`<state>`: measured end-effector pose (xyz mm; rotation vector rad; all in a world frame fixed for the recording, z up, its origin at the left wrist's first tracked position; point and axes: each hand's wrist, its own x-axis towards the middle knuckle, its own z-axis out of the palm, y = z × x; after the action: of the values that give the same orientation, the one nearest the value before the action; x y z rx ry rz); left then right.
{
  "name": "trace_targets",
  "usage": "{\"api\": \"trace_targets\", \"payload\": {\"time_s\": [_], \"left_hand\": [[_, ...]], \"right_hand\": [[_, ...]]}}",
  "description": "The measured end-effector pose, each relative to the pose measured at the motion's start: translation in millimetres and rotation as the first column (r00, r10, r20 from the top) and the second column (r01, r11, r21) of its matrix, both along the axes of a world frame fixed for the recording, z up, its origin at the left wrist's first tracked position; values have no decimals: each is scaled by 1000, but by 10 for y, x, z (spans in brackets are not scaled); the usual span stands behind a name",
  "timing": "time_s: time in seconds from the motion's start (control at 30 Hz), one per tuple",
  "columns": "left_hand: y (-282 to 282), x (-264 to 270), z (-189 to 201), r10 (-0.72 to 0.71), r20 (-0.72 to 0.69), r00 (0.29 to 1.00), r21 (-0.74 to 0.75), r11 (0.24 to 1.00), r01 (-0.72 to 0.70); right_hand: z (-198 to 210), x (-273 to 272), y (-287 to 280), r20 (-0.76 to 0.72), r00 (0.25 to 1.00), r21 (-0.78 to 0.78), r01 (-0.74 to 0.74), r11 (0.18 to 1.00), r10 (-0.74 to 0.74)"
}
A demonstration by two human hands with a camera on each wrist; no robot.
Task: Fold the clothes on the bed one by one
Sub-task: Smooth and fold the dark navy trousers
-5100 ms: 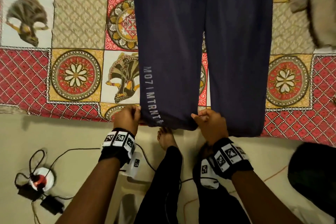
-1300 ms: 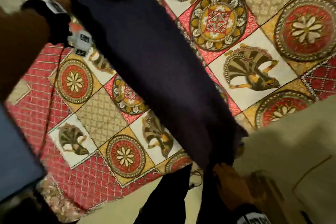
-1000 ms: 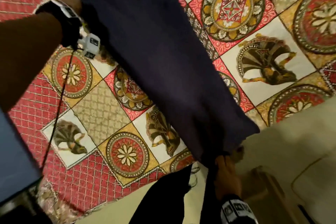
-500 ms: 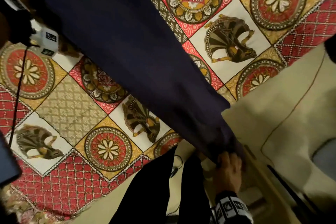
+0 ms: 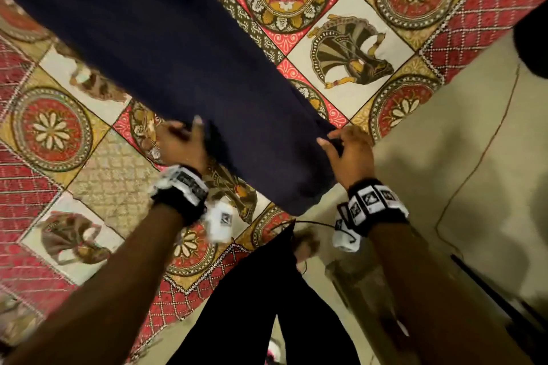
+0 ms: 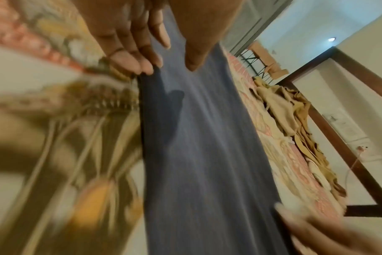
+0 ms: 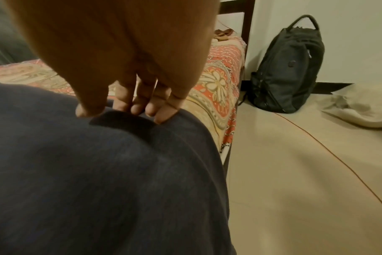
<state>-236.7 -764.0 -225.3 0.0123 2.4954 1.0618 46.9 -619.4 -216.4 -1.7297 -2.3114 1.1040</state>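
Navy trousers (image 5: 184, 47) lie in one long band slantwise across the patterned bedspread (image 5: 350, 47), with the hem end hanging just over the bed's edge toward my legs.

Left hand (image 5: 181, 142): I see it at the left edge of the band, close to the hem. From the left wrist view the fingers (image 6: 129, 63) reach straight down, tips touching the fabric edge, with the thumb spread apart over the cloth. Nothing is pinched between them; the hand reads as loosely open. This view is blurred, so finer contact I cannot tell.

Right hand (image 5: 350, 154): at the opposite edge of the band, by the corner of the bed. From the right wrist view the fingers (image 7: 142, 103) and thumb are bent down onto a raised fold of the navy cloth, thumb on one side and fingertips on the other, pinching that ridge.

Elsewhere: a heap of tan clothes (image 6: 290, 110) farther along the bed, a black backpack (image 7: 288, 69) standing on the floor against the wall, an orange cord (image 5: 474, 157) across the floor.
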Motion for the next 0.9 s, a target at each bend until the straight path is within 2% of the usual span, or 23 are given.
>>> {"api": "trace_targets", "payload": {"time_s": [0.07, 0.17, 0.27, 0.37, 0.43, 0.5, 0.6, 0.73, 0.83, 0.9], "left_hand": [[-52, 868, 176, -39, 125, 991, -30, 999, 44], [-237, 1403, 16, 63, 293, 954, 74, 993, -89], [-380, 1685, -18, 86, 307, 948, 105, 987, -123], [-457, 1792, 6, 36, 327, 944, 138, 987, -85], [-487, 1760, 10, 40, 318, 947, 68, 996, -64], [-473, 1731, 28, 45, 378, 925, 44, 997, -66], [-493, 1737, 76, 36, 441, 897, 111, 989, -94], [-551, 1817, 97, 36, 393, 919, 133, 987, -95], [-524, 1870, 66, 12, 420, 908, 168, 982, -90], [-457, 1883, 76, 10, 431, 902, 159, 984, -86]], "right_hand": [[-25, 8, 43, 43, 998, -80, -34, 996, 37], [-9, 53, 184, 25, 998, -140, -51, 989, 55], [4, 179, 189, -30, 996, -175, -91, 980, 87], [-33, 350, 148, -11, 990, -228, -137, 964, 139], [-59, 428, 140, 19, 987, -214, -153, 965, 161], [-63, 462, 180, 29, 984, -196, -166, 966, 175], [-21, 477, 231, 20, 984, -195, -172, 965, 179], [44, 517, 197, 7, 987, -151, -155, 976, 158], [68, 607, 135, -23, 991, -59, -134, 989, 133], [38, 631, 141, 3, 993, -71, -117, 991, 117]]}}
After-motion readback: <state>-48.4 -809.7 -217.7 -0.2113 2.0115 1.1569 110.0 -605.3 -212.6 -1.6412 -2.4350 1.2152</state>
